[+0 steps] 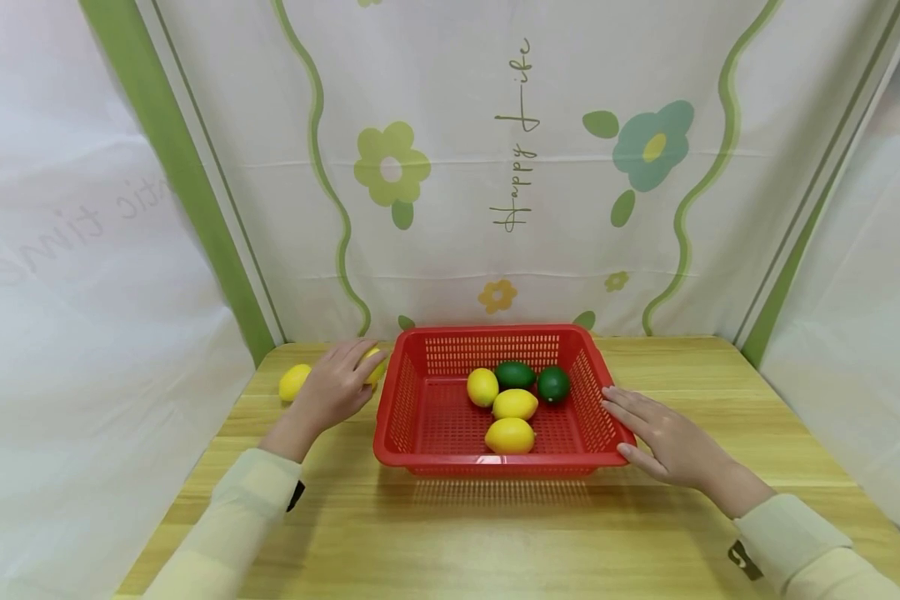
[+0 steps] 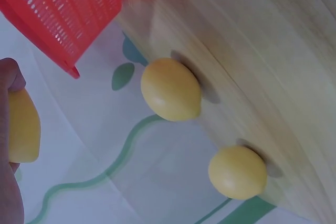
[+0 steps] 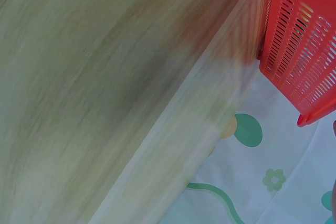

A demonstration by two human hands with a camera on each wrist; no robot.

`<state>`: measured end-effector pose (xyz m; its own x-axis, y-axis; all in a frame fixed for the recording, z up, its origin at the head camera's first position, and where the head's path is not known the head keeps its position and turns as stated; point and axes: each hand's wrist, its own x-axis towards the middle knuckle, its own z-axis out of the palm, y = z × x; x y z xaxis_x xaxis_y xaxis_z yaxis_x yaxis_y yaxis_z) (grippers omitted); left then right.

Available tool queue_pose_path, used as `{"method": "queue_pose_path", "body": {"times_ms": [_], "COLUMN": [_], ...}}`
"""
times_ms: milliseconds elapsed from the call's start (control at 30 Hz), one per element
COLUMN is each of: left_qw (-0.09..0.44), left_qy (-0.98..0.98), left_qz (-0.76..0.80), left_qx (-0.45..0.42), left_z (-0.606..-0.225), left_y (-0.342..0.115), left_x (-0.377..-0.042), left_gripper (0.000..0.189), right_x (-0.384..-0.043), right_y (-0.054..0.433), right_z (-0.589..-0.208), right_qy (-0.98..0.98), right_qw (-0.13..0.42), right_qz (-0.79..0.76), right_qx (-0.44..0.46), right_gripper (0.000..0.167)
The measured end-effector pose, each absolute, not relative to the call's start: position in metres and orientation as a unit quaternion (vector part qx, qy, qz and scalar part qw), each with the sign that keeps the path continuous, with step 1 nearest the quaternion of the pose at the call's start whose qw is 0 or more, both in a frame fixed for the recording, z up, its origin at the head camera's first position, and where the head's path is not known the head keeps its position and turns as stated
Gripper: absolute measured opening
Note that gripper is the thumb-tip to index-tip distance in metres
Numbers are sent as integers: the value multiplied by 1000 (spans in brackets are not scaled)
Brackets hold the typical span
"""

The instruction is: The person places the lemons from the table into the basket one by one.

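Observation:
My left hand (image 1: 335,383) is left of a red basket (image 1: 417,458) and grips a lemon (image 2: 24,127), seen at the left edge of the left wrist view. Two other lemons lie on the table in that view, one (image 2: 170,89) nearer the basket and one (image 2: 238,172) farther off. With fingers extended, my right hand (image 1: 671,442) rests against the basket's right rim, thumb by its front corner. Inside the basket are three yellow lemons (image 1: 510,436) and two dark green fruits (image 1: 515,375), lemon-like in shape.
The basket stands on a wood-grain table (image 1: 495,542), close to its back edge. Behind it hangs a white curtain (image 1: 450,100) with printed flowers and lettering. More white cloth (image 1: 60,292) hangs at both sides.

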<state>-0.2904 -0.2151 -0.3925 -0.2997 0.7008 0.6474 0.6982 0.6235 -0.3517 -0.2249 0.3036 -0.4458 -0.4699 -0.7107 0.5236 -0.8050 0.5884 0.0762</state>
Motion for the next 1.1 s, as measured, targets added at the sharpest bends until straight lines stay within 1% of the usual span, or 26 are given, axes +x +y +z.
{"method": "queue_pose_path", "body": {"times_ms": [400,867,1100], "left_qw": [378,384,376], "left_qy": [-805,-784,-783], "left_qz": [3,-4,3], "left_qx": [-458,-487,-496], "left_z": [-385,-387,-387], "left_y": [-188,-161,-149], "left_x": [-295,-303,-305], "left_gripper": [45,52,55], "right_x": [-226,-226,-226], "right_y": [305,303,303], "right_z": [-449,-449,-450], "right_qy": [-850,-848,-845], "right_qw": [266,272,278], "right_qz": [92,94,92], "right_qx": [445,445,447], "right_gripper": [63,64,63]}}
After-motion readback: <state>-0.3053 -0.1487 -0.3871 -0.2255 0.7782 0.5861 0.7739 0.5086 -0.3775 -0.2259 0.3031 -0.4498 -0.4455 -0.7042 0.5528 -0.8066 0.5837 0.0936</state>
